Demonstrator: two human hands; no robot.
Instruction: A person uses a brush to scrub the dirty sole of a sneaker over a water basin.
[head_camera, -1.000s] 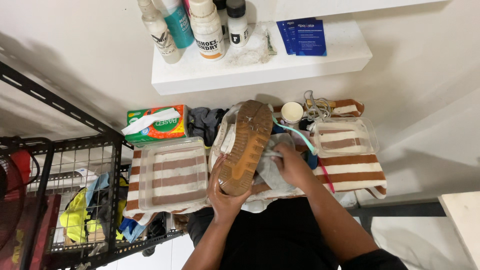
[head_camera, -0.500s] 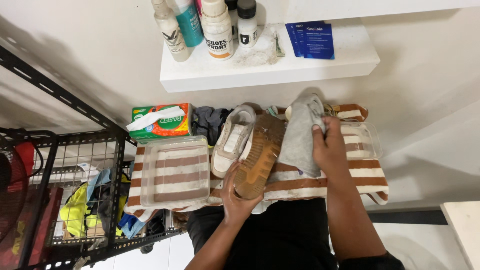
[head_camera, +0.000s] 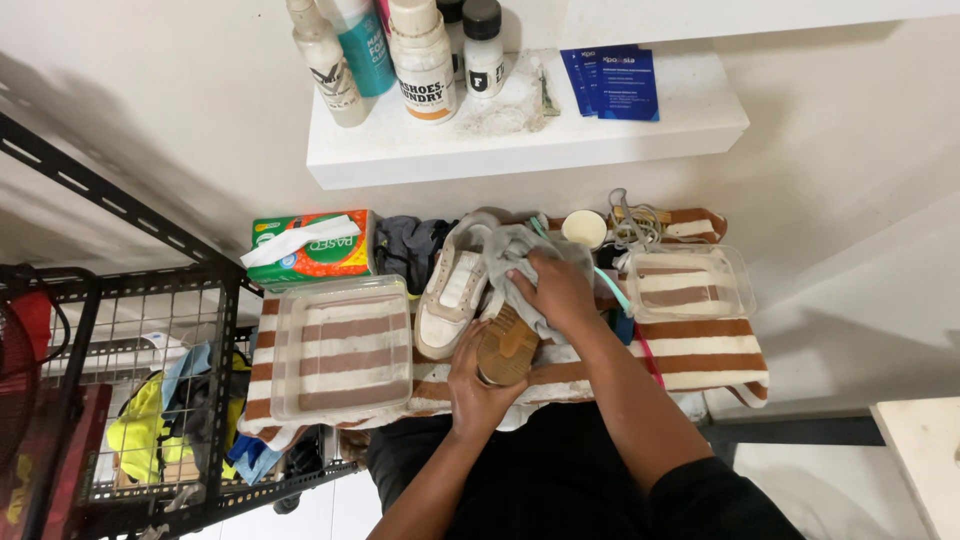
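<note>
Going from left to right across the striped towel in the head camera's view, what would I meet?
Large clear tub → pale shoe lying flat → left hand gripping the tan-soled shoe → right hand pressing a grey cloth → small clear tub.

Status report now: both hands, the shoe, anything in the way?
Left hand grips shoe at heel. Right hand presses grey cloth on it. Second shoe lies alongside.

Soft grey cloth, tan rubber shoe sole, matt striped woven towel, clear glossy plastic tray, black metal wire rack.
</note>
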